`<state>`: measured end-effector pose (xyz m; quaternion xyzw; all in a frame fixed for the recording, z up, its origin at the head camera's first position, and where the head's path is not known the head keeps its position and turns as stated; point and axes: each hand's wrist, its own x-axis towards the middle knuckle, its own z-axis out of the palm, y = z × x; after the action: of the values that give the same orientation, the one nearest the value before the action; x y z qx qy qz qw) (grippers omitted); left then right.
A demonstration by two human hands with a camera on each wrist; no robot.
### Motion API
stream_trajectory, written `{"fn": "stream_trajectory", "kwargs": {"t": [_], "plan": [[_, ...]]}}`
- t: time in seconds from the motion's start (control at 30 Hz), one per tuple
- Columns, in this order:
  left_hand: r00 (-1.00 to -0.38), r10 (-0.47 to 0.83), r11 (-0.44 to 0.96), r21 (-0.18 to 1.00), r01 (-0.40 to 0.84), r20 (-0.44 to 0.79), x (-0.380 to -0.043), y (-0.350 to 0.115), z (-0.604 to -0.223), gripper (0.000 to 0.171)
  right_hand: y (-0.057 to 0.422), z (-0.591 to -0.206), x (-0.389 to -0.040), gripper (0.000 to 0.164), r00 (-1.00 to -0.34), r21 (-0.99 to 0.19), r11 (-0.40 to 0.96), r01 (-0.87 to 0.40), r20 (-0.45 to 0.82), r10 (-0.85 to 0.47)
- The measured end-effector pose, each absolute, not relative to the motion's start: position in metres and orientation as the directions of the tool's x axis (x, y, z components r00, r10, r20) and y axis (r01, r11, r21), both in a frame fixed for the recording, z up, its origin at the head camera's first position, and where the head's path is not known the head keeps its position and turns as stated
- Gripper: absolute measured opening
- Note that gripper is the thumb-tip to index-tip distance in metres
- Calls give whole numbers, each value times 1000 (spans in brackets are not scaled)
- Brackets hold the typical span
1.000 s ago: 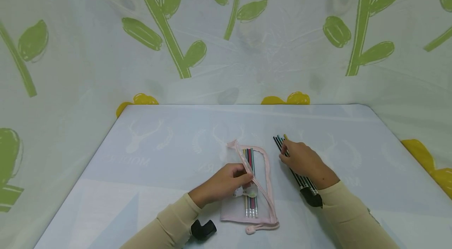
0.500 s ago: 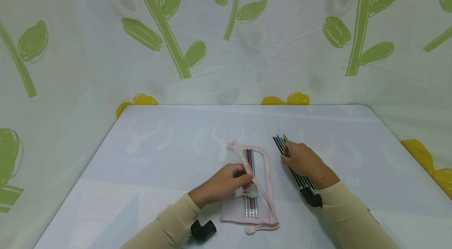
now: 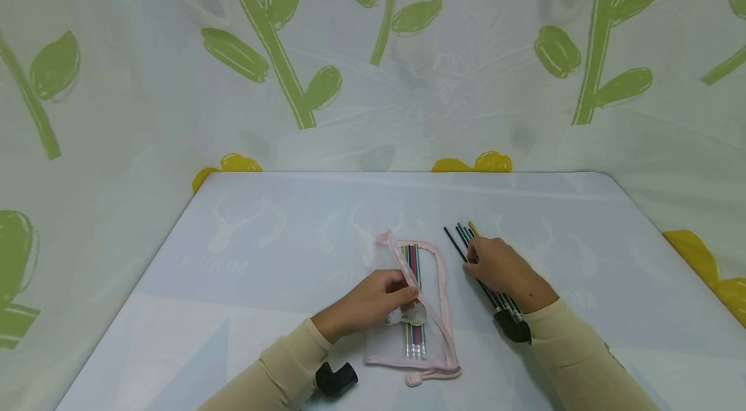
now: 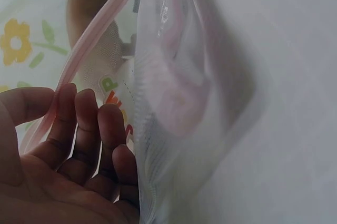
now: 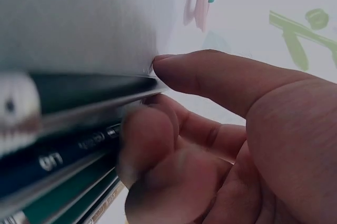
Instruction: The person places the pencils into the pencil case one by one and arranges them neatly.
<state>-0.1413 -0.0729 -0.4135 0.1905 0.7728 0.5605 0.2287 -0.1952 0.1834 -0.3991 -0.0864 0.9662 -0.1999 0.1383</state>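
My left hand (image 3: pixel 367 304) pinches the pink zip edge (image 4: pixel 93 33) of a see-through mesh pencil pouch (image 3: pixel 386 349), lifting it so the opening gapes. Several pencils (image 3: pixel 415 336) lie inside the pouch, their colours showing through the mesh. To the right, my right hand (image 3: pixel 502 268) is over a row of several loose pencils (image 3: pixel 463 233) on the table. Its thumb and fingers pinch a dark pencil (image 3: pixel 454 242) at the row's left side. In the right wrist view, the dark green pencil (image 5: pixel 95 91) runs between thumb and fingertips, with others below it.
The pale table (image 3: pixel 280 217) stretches to a far edge before a flower-print curtain (image 3: pixel 466 94). A pink zip pull (image 3: pixel 414 380) hangs from the pouch's near right corner. Black wrist cameras sit under the left (image 3: pixel 336 380) and right (image 3: pixel 513 327) sleeves.
The far end of the leftmost dark pencil has swung left, away from the others in the row. The right hand has shifted only slightly; the left hand and pouch stay put.
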Motion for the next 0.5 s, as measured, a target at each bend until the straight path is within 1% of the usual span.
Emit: {"fn": "stream_trajectory", "kwargs": {"t": [0.23, 0.37, 0.5], "plan": [[-822, 551, 302, 953, 38, -142, -141, -73, -414, 26, 183, -403, -195, 13, -943, -400, 905, -146, -221, -250], [-822, 552, 297, 954, 38, -139, -141, -73, -415, 27, 182, -404, -198, 13, -953, -401, 902, -161, -176, -249], [-823, 551, 293, 955, 36, -138, -142, -73, -414, 27, 181, -400, -199, 13, -960, -431, 884, -183, -115, -256]]}}
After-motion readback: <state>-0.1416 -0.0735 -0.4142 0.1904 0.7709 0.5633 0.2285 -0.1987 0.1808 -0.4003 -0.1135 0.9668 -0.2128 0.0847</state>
